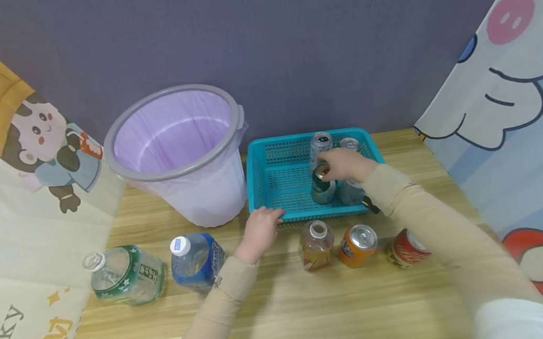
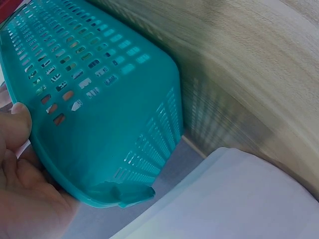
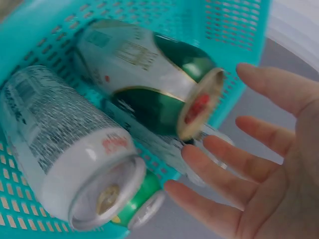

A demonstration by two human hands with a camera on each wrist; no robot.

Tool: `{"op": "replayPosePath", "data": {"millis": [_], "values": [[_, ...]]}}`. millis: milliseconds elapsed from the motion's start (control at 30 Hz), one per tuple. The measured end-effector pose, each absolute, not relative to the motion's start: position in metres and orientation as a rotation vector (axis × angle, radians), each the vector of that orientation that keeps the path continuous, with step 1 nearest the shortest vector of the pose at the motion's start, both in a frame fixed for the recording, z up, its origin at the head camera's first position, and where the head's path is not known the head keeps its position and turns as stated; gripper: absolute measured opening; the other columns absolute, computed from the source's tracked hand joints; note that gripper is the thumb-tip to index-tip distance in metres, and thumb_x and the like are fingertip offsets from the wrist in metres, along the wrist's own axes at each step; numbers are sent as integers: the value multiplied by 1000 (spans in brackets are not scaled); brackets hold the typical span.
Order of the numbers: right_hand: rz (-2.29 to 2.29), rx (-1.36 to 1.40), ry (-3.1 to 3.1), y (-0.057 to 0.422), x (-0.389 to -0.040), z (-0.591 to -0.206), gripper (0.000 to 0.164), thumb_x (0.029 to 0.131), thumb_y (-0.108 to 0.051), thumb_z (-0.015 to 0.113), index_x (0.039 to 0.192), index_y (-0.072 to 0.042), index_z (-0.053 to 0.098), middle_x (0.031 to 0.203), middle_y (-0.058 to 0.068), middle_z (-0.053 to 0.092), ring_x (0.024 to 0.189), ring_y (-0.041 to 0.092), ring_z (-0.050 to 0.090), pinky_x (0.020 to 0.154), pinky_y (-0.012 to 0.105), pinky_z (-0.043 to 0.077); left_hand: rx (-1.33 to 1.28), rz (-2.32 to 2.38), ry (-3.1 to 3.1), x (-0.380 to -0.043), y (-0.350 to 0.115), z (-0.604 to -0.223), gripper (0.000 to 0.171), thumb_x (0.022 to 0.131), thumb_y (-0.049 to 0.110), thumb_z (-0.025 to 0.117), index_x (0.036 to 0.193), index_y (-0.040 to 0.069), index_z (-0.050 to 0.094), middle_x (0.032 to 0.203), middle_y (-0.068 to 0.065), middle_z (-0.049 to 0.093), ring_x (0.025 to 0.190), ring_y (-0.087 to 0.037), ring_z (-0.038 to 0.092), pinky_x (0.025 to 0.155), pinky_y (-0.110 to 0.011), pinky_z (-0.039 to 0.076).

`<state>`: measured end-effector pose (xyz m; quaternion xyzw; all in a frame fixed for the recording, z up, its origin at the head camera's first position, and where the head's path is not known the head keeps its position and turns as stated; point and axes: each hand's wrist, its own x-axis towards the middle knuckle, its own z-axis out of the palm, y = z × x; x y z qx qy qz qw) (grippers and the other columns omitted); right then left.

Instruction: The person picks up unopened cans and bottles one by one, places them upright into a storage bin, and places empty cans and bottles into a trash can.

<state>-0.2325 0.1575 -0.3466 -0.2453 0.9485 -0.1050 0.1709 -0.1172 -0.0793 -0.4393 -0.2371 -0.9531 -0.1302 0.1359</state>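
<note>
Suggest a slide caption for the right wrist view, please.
Open right hand near a green-and-white can inside a teal basket.

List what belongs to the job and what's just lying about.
Job, it seems: basket, held by left hand; dark-green can, near right hand; cans beside it.

Lying about, perhaps: bin, green-label bottle, blue-label bottle, small bottle, orange can, red can.

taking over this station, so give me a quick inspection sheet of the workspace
Surface: wood-grain table.
Job's things: teal basket holding a green-and-white can and three other cans.
Clutter: green-labelled bottle, blue-labelled bottle, small bottle, orange can, red can.
Grippers: left hand grips the teal basket; right hand, fingers spread, by the green-and-white can, contact unclear.
Cables: nothing seen.
Surroundings: lined bin, grey wall, printed side panels.
</note>
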Motion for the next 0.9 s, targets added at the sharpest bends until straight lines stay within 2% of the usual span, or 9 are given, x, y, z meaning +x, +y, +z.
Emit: {"op": "replayPosePath", "data": {"millis": [67, 167, 433, 667, 900], "values": [[-349, -687, 2692, 163, -231, -341, 56, 90, -22, 64, 137, 0, 45, 133, 21, 53, 108, 33, 57, 85, 46, 47, -691, -376, -2760, -117, -79, -439, 18, 84, 10, 68, 102, 8, 71, 86, -5, 73, 74, -20, 62, 65, -31, 49], [-378, -665, 2720, 170, -230, -334, 55, 88, -26, 67, 134, 0, 49, 130, 23, 55, 114, 37, 55, 91, 51, 47, -690, -367, -2757, -117, -79, -439, 18, 84, 11, 69, 102, 9, 71, 86, -5, 73, 74, -21, 62, 65, -31, 49], [-375, -682, 2764, 184, -228, -330, 46, 87, -25, 68, 123, 1, 58, 112, 22, 62, 104, 35, 57, 87, 50, 48, -689, -380, -2761, -118, -80, -441, 19, 83, 9, 70, 101, 9, 71, 85, -6, 72, 74, -22, 62, 65, -33, 49], [-415, -715, 2758, 189, -220, -331, 45, 86, -26, 69, 119, 2, 59, 110, 23, 63, 102, 36, 60, 87, 51, 49, -688, -377, -2775, -117, -79, -440, 18, 83, 10, 69, 102, 8, 71, 85, -6, 72, 74, -22, 62, 66, -33, 50], [-432, -747, 2734, 196, -211, -332, 43, 89, -21, 65, 123, 3, 57, 114, 24, 63, 101, 36, 61, 85, 50, 50, -676, -356, -2783, -116, -78, -438, 18, 85, 12, 68, 102, 9, 70, 87, -5, 72, 75, -21, 63, 66, -31, 49]]}}
